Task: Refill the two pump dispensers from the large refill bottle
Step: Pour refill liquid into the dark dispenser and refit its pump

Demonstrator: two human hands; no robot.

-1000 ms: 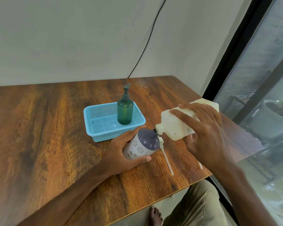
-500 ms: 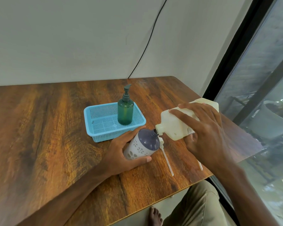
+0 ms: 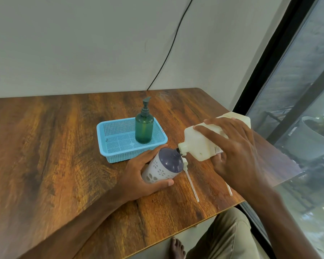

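Note:
My left hand (image 3: 138, 176) grips a white dispenser bottle (image 3: 164, 166) with a purple top and flower cut-outs, tilted toward the right with its mouth open. My right hand (image 3: 234, 152) holds the large cream refill bottle (image 3: 200, 143) tipped on its side, its spout touching the dispenser's mouth. The removed white pump (image 3: 190, 176) with its long tube lies on the table just right of the dispenser. A green pump dispenser (image 3: 144, 128) stands upright with its pump on, inside the blue basket (image 3: 118, 152).
The wooden table (image 3: 54, 156) ends close in front and at the right, beside a dark window frame (image 3: 266, 71). Another white tube (image 3: 229, 189) pokes out under my right hand. A black cable (image 3: 168, 53) runs down the wall. My knee and bare foot show below the edge.

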